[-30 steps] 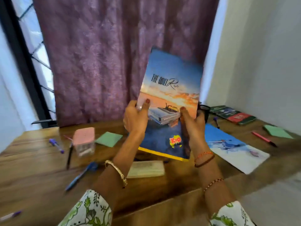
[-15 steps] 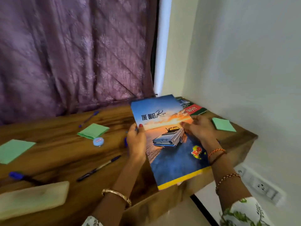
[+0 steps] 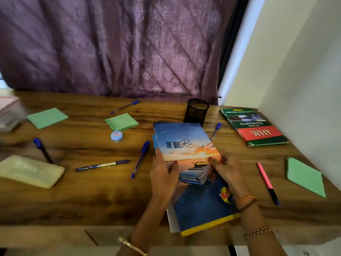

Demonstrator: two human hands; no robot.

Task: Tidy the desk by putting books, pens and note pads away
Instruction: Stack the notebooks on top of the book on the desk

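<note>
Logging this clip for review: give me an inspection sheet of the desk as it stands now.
Surface: wooden desk, against a curtain.
Job's things: blue book lying on a second one at the front edge; green-red book back right; four green pads, e.g. pad; blue pens, e.g. pen; pink pen; empty mesh cup.
Clutter: pale pouch, small round tin, box at far left.
Hands: left hand and right hand rest on the blue book.
Cables: nothing seen.
Surroundings: purple curtain, white wall.
</note>
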